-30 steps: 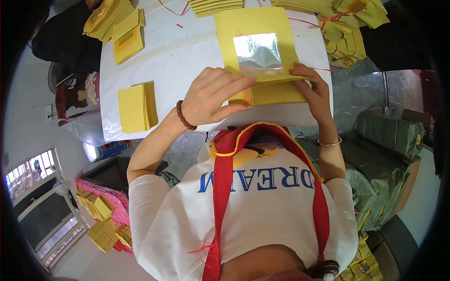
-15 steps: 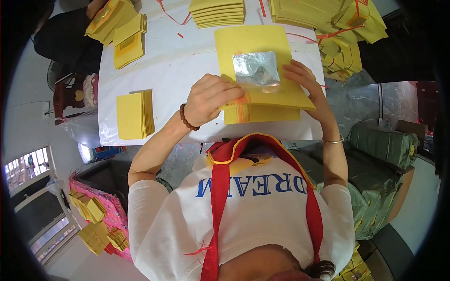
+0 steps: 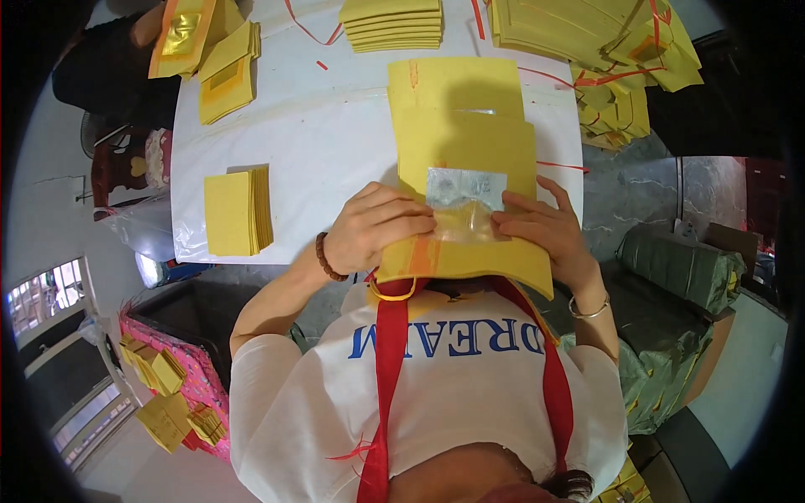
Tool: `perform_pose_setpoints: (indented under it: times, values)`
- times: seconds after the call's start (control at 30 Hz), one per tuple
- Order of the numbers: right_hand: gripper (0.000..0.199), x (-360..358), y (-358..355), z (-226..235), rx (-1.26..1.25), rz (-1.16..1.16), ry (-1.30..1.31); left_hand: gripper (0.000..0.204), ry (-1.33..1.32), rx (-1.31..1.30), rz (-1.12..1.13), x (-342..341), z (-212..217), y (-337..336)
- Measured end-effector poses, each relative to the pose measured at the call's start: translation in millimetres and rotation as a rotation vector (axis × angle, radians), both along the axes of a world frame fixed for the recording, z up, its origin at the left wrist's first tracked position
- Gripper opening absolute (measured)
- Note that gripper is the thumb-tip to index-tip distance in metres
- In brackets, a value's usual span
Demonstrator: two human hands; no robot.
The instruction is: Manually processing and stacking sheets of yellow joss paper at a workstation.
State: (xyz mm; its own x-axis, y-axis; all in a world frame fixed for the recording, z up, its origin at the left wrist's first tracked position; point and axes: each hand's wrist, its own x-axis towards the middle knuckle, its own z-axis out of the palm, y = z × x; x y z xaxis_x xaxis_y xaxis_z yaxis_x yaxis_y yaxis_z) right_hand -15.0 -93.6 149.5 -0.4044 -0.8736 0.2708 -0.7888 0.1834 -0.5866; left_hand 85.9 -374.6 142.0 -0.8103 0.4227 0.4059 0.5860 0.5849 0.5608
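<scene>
A yellow paper sheet (image 3: 486,258) with an orange stripe bends down over the table's near edge. On it lies a square of silver foil (image 3: 466,183), its lower part shiny and crinkled. My left hand (image 3: 377,226), with a beaded bracelet, grips the sheet's left side, fingertips at the foil. Fingers of my right hand (image 3: 545,230) rest on the foil's right edge while the hand holds the sheet's right side. Both thumbs are hidden. Beyond it, more yellow paper (image 3: 457,84) lies on the table, with a sliver of silver showing between layers.
A small yellow paper stack (image 3: 237,210) stands at left on the white table (image 3: 310,142). Folded yellow stacks (image 3: 392,25) and larger bundles (image 3: 553,29) with red ties are at the far side. A person in dark clothing (image 3: 105,75) is at far left. Green wrapped bales (image 3: 679,264) sit at right.
Both hands have come nearer my body with the foil-covered sheet, its near edge now bent down past the table's edge. More of the yellow paper beyond is uncovered.
</scene>
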Motion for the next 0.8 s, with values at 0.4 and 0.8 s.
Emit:
perform_pose_setpoints:
  times: [0.4,0.8]
  values:
    - [0.021,10,5,-19,0.031,-0.135,-0.116,0.02,0.225,-0.125,0.001,-1,-1,8]
    - [0.033,24,-8,1,-0.078,-0.493,-0.731,0.022,-0.535,0.324,0.299,-14,8,10]
